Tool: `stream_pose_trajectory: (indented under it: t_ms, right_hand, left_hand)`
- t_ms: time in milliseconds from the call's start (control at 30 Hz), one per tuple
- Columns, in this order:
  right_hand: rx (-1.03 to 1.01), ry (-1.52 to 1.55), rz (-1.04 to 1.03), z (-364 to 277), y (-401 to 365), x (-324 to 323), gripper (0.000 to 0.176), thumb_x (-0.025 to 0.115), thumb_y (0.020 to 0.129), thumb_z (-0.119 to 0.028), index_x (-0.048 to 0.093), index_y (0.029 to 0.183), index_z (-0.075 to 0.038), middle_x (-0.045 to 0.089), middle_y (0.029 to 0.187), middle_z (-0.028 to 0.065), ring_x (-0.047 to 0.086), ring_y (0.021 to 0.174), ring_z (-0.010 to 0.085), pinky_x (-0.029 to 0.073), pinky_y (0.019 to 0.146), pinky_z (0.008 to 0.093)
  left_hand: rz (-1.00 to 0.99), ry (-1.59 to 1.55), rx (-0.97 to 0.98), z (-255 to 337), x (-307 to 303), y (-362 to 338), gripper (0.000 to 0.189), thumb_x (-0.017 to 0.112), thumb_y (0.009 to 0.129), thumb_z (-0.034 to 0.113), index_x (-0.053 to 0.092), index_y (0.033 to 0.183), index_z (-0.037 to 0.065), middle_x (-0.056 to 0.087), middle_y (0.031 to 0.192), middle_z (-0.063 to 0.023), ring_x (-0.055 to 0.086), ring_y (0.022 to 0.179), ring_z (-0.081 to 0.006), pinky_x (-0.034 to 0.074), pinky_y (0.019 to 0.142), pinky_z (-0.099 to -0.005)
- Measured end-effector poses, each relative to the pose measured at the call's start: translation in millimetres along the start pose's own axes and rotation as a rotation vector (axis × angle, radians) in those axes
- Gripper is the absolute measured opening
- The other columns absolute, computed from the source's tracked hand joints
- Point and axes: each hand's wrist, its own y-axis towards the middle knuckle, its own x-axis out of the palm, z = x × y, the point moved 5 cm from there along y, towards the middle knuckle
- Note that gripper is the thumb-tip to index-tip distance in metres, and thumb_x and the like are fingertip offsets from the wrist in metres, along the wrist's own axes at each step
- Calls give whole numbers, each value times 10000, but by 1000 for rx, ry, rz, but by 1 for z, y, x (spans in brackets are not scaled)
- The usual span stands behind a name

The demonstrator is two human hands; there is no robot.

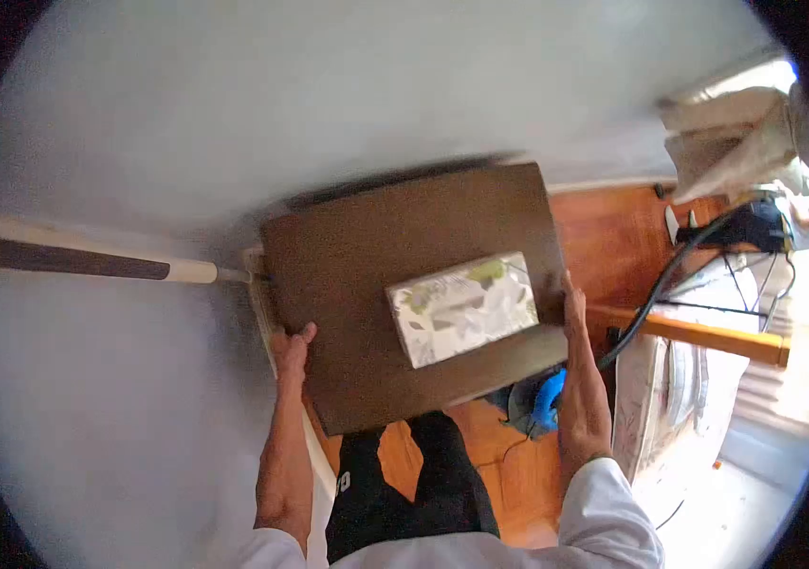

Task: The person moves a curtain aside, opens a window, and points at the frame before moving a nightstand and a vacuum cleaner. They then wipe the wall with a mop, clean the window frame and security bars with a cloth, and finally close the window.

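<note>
In front of my legs is a small dark brown table (348, 275), seen from above and close to the wall. A white tissue box (466, 308) with a green leaf pattern lies on its top, toward the right. My left hand (291, 349) grips the table's left edge, thumb on top and fingers out of sight below. At the opposite edge, my right hand (573, 303) holds the right side, its fingers partly hidden. The table's legs are mostly hidden under the top.
A dark pole with a cream end (82, 258) stretches along the left wall. At right, a black hose (656, 294) curves past a wooden bar (717, 339) and a mattress-like pale piece (646, 417). A blue and black machine (545, 400) sits on the wooden floor (604, 228).
</note>
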Motion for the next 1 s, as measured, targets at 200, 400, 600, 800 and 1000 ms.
stream_pose_trajectory:
  t_ms: [200, 400, 600, 800, 1000]
  right_hand:
    - [20, 87, -212, -19, -38, 9, 685, 640, 882, -593, 659, 1256, -19, 690, 1197, 130, 632, 1094, 234, 472, 983, 351]
    - [-216, -171, -51, -35, -134, -50, 550, 641, 956, -363, 545, 1324, 34, 625, 1246, 174, 580, 1147, 287, 415, 1028, 347]
    - [-18, -256, 428, 74, -301, -188, 465, 685, 885, -412, 673, 1071, 14, 684, 910, 206, 650, 864, 398, 513, 806, 431]
    - [379, -308, 573, 202, -363, -288, 577, 774, 789, -427, 676, 1042, 82, 688, 839, 230, 687, 787, 264, 535, 737, 395]
    - [-500, -684, 974, 5, -205, -494, 679, 809, 762, -335, 560, 1240, 78, 634, 1147, 315, 634, 1047, 452, 501, 915, 498]
  left_hand:
    - [7, -38, -17, -47, -15, 49, 668, 816, 809, 217, 529, 1309, -121, 588, 1311, -223, 558, 1203, -357, 410, 1023, -435]
    - [-59, 335, 231, -36, -13, 57, 566, 769, 839, 321, 617, 1192, -95, 633, 1243, -190, 596, 1114, -352, 448, 967, -463]
    - [243, 941, 653, -28, -20, -73, 354, 643, 831, 183, 588, 1103, -37, 633, 1071, -201, 624, 988, -387, 479, 866, -476]
    - [-526, 1016, 382, -84, 84, -216, 305, 706, 788, 202, 643, 980, -28, 685, 990, -218, 664, 953, -375, 505, 861, -437]
    - [-1131, 1085, 648, -126, 318, -359, 404, 711, 766, 213, 612, 1087, -12, 672, 1035, -215, 632, 1007, -412, 507, 877, -482]
